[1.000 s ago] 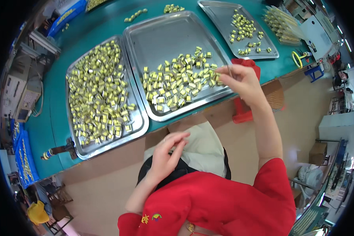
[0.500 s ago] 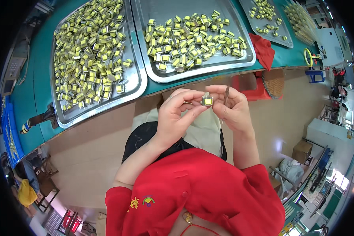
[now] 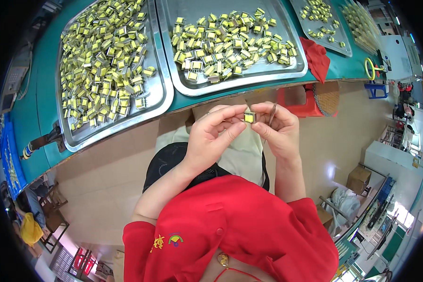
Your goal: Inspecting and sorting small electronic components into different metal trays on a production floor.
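Note:
Between my hands, just off the table's front edge, is a small transformer (image 3: 250,117) with a yellow-wrapped middle and grey sides. My left hand (image 3: 210,136) pinches it from the left between thumb and forefinger. From the other side, the fingertips of my right hand (image 3: 283,134) meet the transformer. That hand is closed around a thin metal tool (image 3: 272,113), whose exact kind I cannot make out; it lies between thumb and fingers, partly hidden by them. Ahead stands a metal tray (image 3: 268,77) with many similar transformers.
A fuller metal tray (image 3: 162,105) of transformers stands on the left of the green table (image 3: 42,127). Further right are a smaller tray (image 3: 345,49) and a red cloth (image 3: 317,61). A clamp-like fixture (image 3: 49,139) sticks out at the table's left edge. Beneath the table is a red stool (image 3: 301,109).
The transformer has turned in my fingers and shows a different side. My right fingertips have come in against it, and the metal tool sits less upright. The view has shifted slightly.

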`<state>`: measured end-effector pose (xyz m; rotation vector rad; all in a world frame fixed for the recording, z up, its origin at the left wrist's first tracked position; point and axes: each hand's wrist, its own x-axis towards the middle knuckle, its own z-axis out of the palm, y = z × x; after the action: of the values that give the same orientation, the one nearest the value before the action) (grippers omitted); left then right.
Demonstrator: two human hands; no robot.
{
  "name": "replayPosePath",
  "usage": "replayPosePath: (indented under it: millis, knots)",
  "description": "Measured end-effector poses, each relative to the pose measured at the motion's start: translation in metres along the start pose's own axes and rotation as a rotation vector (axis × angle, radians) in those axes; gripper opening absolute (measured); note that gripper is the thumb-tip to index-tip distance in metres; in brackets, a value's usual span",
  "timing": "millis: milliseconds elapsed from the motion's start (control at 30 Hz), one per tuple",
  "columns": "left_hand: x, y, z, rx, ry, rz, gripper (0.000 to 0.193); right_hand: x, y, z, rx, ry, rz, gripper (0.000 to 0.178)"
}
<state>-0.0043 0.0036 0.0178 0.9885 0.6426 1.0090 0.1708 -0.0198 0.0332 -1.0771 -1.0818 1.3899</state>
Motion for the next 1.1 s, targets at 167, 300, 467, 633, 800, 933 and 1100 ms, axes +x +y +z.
replayPosePath:
  millis: [167, 300, 467, 633, 800, 933, 1100]
  knots:
    - [0.001, -0.008, -0.002, -0.318, -0.015, -0.266, 0.031, -0.001, -0.001, 0.007, -0.339, -0.032, -0.154, 0.035]
    - [0.001, -0.001, -0.005, -0.424, -0.042, -0.343, 0.03, -0.002, -0.007, 0.011, -0.285, 0.051, -0.124, 0.035]
    - [0.002, -0.002, -0.005, -0.386, -0.041, -0.34, 0.03, -0.004, -0.001, 0.007, -0.31, 0.038, -0.113, 0.033]
    - [0.001, -0.003, -0.004, -0.33, -0.042, -0.304, 0.03, -0.003, 0.0, 0.008, -0.253, 0.029, -0.132, 0.028]
    - [0.0, -0.006, -0.004, -0.277, -0.034, -0.182, 0.031, -0.003, 0.0, 0.01, -0.255, 0.075, -0.127, 0.024]
    - [-0.001, -0.007, -0.004, -0.279, -0.036, -0.169, 0.032, -0.003, 0.001, 0.01, -0.261, 0.082, -0.133, 0.022]
    - [0.0, -0.009, -0.006, -0.261, -0.05, -0.116, 0.03, -0.005, -0.001, 0.01, -0.252, 0.077, -0.082, 0.023]
